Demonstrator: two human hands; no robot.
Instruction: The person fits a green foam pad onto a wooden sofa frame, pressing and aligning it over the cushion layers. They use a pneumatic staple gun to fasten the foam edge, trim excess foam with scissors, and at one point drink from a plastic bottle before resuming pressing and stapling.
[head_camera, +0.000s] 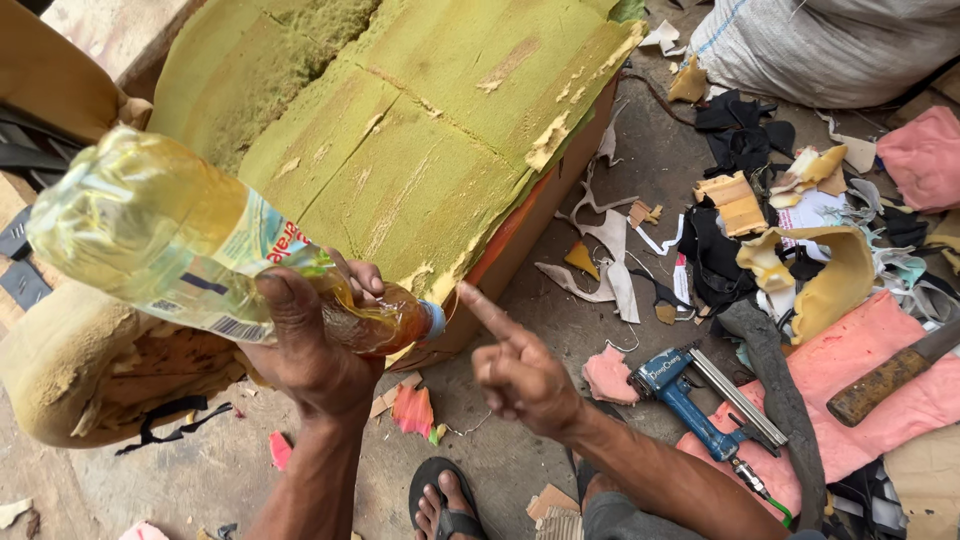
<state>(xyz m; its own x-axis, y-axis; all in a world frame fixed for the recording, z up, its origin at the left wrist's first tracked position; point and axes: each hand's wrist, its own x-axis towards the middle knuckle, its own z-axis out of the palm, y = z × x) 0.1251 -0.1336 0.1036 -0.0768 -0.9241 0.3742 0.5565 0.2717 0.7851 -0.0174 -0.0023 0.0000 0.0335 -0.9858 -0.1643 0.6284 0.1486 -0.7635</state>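
The left hand (305, 345) is clamped around the neck end of a clear plastic bottle of yellow oily liquid (190, 250), tilted with its blue cap (434, 320) lowest and its base up to the left. The cap sits just below the torn edge of the yellow-green foam seat cushion (400, 150), which lies on the concrete floor (520, 300). The bottle looks roughly half full, so I judge it fairly heavy, thin-walled, squashy and perhaps slick; the narrow neck seems the surest hold. The right hand (520, 375) holds nothing, its index finger pointing up toward the cushion's edge. Right of the cushion lie a blue pneumatic staple gun (690, 400), pink foam pieces (850, 370) and fabric scraps (740, 140)
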